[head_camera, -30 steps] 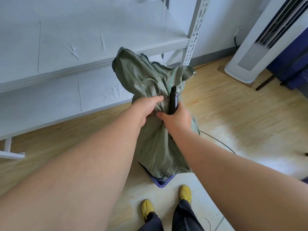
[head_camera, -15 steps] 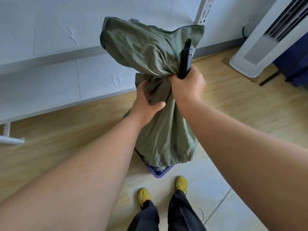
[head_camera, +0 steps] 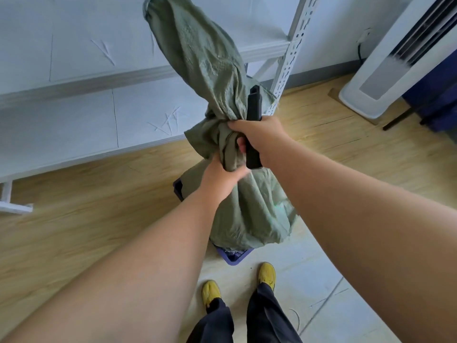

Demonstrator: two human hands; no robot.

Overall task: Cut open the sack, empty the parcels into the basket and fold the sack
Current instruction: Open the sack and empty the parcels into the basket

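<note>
I had both hands, left hand (head_camera: 217, 180) and right hand (head_camera: 259, 134), clenching the upended green sack (head_camera: 205, 60) over the blue basket (head_camera: 233, 256), the right also gripping the black cutter (head_camera: 253, 107); folding remained.

Both arms reach forward, the left hand (head_camera: 220, 179) just below the right hand (head_camera: 259, 137), fingers clenched.

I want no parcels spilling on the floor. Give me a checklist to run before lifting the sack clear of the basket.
1. Left hand grip on the sack: ok, bunched cloth clenched.
2. Right hand grip on sack: ok, though shared with the black cutter.
3. Cutter blade retracted: cannot tell.
4. Sack mouth over the basket: ok.
5. Sack fully emptied: cannot tell.
6. Feet clear of basket: ok.
</note>
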